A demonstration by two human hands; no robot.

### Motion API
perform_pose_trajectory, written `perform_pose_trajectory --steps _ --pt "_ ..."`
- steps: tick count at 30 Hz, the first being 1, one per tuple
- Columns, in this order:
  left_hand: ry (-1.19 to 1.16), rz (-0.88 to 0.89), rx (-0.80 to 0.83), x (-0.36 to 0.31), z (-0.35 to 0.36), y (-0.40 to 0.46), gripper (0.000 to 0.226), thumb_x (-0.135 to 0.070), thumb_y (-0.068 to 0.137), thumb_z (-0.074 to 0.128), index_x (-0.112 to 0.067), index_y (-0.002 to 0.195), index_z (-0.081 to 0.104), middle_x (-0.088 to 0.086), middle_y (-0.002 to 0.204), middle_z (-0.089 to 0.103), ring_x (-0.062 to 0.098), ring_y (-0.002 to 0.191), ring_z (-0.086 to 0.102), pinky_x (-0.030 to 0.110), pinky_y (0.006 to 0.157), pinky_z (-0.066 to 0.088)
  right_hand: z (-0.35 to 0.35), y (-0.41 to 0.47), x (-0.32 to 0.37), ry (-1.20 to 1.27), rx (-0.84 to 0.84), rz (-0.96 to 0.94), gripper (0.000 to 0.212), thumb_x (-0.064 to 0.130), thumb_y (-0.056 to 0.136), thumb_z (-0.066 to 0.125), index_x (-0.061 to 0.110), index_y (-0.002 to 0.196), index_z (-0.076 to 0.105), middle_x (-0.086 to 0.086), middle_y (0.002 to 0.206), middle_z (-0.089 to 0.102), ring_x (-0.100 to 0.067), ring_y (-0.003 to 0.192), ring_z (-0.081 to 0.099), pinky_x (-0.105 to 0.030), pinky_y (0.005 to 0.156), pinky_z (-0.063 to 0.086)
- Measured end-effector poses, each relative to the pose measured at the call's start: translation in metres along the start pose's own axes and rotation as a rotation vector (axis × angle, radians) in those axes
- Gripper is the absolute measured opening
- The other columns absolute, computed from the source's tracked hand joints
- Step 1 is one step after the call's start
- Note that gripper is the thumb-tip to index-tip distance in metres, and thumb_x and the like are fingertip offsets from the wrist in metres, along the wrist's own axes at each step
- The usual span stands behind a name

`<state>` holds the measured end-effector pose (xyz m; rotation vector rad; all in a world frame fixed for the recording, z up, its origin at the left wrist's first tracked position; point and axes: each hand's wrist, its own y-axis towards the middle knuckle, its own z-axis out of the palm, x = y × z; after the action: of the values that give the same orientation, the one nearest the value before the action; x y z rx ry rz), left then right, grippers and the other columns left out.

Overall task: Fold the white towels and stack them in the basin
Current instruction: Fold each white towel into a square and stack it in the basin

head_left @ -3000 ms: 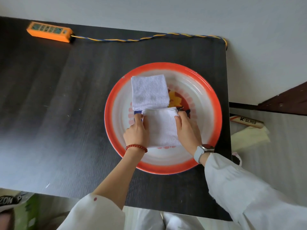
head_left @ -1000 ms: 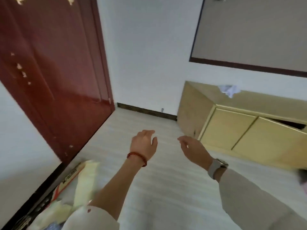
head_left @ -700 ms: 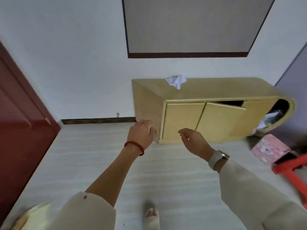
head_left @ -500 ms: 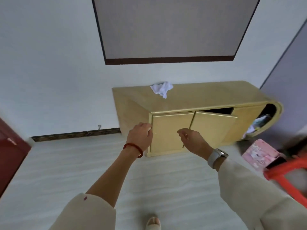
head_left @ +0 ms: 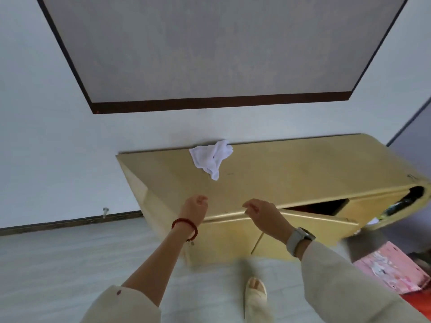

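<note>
One crumpled white cloth towel [head_left: 211,158] is lying in a loose, unfolded heap on the flat top of a low yellow wooden cabinet [head_left: 291,169], near its back edge against the wall, with one corner trailing toward me. I am seeing just that single towel and two hands. My left hand [head_left: 194,209], with a red bead bracelet [head_left: 184,224] at the wrist, is hanging in the air over the cabinet's front edge, fingers loosely curled and gripping nothing. My right hand [head_left: 263,214], with a grey watch [head_left: 299,240] on its wrist, is hovering beside it, fingers likewise relaxed and holding nothing; both are well short of the towel. One cabinet door [head_left: 314,219] is standing ajar. I am standing on a pale grey plank floor [head_left: 58,264], one beige slipper [head_left: 255,297] showing below. A white wall is rising behind the cabinet, carrying a large grey panel with a dark brown frame [head_left: 210,47]. A pink box [head_left: 391,266] is lying on the floor at the right.
</note>
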<state>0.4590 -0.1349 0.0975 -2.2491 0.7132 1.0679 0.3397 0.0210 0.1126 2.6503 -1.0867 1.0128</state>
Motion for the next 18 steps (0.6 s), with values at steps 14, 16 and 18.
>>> perform_pose_trajectory --steps 14,16,18 --pt "-0.587 -0.643 -0.277 -0.006 0.098 0.256 0.017 -0.014 0.085 0.048 -0.011 0.069 0.046 0.006 0.068 0.038 0.019 0.064 0.034 0.029 0.060 0.032 -0.015 0.269 -0.080 0.036 0.285 -0.038 0.026 0.011 0.092 0.042 0.012 0.107 0.063 -0.005 0.095 0.069 -0.023 0.089 0.062 -0.034 0.080 0.048" --pt "-0.572 -0.672 -0.291 -0.001 0.102 0.278 0.024 -0.019 0.085 0.052 -0.008 0.066 0.045 0.004 0.062 0.036 0.019 0.057 0.032 0.026 0.056 0.030 -0.011 0.289 -0.081 0.048 0.305 -0.045 0.025 0.011 0.092 0.041 0.012 0.107 0.062 -0.006 0.094 0.068 -0.023 0.089 0.061 -0.036 0.081 0.048" --pt "-0.551 -0.670 -0.332 0.001 0.102 0.294 0.027 -0.019 0.085 0.055 -0.008 0.063 0.044 0.005 0.061 0.037 0.020 0.059 0.034 0.026 0.057 0.030 -0.008 0.303 -0.081 0.060 0.311 -0.051 0.026 0.012 0.092 0.042 0.012 0.108 0.062 -0.004 0.095 0.069 -0.021 0.090 0.062 -0.035 0.082 0.048"
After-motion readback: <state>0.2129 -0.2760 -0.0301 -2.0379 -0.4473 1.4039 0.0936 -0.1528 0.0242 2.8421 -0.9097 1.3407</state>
